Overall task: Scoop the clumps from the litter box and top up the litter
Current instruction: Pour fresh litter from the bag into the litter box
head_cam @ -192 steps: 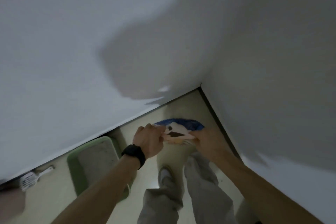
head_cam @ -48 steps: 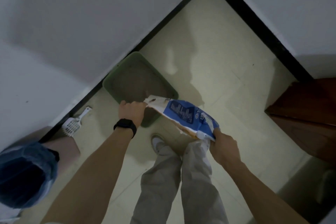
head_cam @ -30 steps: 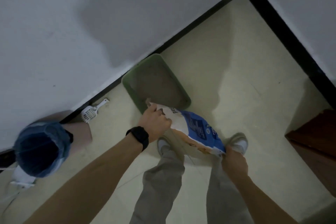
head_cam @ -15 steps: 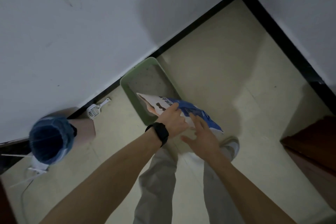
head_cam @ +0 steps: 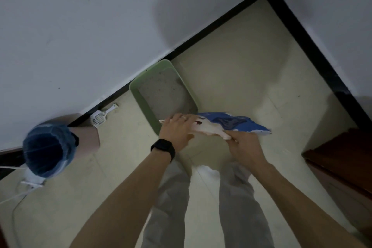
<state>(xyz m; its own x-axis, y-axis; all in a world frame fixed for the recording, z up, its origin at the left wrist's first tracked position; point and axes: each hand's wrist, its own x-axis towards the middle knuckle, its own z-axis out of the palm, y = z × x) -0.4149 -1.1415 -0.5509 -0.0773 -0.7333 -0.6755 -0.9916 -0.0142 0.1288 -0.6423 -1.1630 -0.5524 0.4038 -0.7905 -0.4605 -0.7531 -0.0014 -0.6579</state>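
A green litter box (head_cam: pixel 134 90) with grey litter sits on the floor against the wall. Just in front of its near corner I hold a blue and white litter bag (head_cam: pixel 233 124), lying almost flat. My left hand (head_cam: pixel 177 132), with a black watch at the wrist, grips the bag's white open end beside the box's near rim. My right hand (head_cam: pixel 244 147) pinches the bag's lower edge near its middle. A white litter scoop (head_cam: pixel 99 119) lies on the floor by the wall, left of the box.
A bin lined with a blue bag (head_cam: pixel 48 150) stands at the left by the wall. Dark wooden furniture (head_cam: pixel 342 163) juts in at the right. My legs and shoes stand below the bag. A black skirting runs along both walls.
The bag has swung from tilted over the litter box to nearly flat and moved right. My right hand shifted from the bag's underside to pinching its lower edge.
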